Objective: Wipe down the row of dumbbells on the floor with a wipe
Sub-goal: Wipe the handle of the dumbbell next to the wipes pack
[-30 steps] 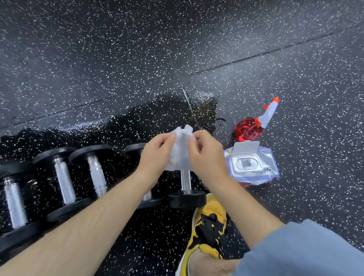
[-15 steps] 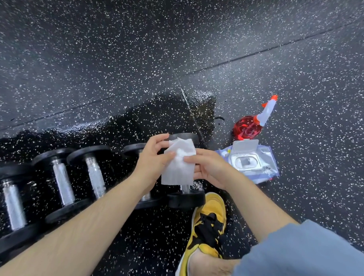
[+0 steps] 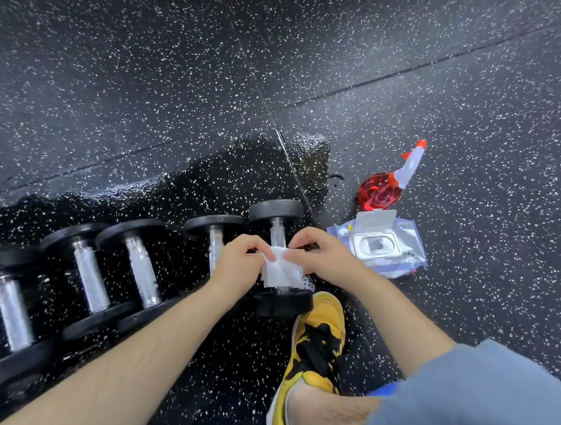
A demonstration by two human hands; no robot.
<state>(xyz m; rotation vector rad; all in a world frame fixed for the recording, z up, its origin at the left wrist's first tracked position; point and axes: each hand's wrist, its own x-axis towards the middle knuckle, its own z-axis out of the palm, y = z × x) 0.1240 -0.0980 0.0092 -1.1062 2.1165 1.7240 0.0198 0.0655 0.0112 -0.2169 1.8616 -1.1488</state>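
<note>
The white wipe hung folded between both hands, just above the chrome handle of the rightmost dumbbell in the row. The left hand pinched the wipe's left top corner between thumb and fingers, and the right hand pinched its right top corner the same way, with the other fingers curled in. The wipe covered the middle of that handle; whether it touched the metal could not be told.

That dumbbell lay on the speckled black floor with its black end plates pointing away from and toward the person. To its left the other dumbbells lay side by side in a row, handles roughly parallel, the nearest one partly hidden by the left forearm. The floor around the row looked dark and glossy.

Just right of the right hand an open pack of wipes lay flat with its white lid flipped up. Beyond it, a red spray bottle lay with its white nozzle pointing up and right. A yellow and black shoe rested just below the rightmost dumbbell's near plate, beside a blue trouser leg.
</note>
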